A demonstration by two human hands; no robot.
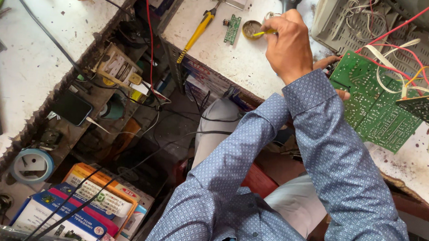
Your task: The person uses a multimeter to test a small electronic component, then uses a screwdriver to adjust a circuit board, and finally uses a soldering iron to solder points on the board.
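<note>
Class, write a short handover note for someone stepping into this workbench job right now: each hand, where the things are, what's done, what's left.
Right hand: shut on a thin yellow tool, its tip in the small round tin on the white bench.
Left hand: mostly hidden under the right forearm, gripping the edge of the large green circuit board.
Nearby: small green board, yellow screwdriver.
Done: tool is at the tin.
Left: tool has not reached the large board; its finished work cannot be judged.
</note>
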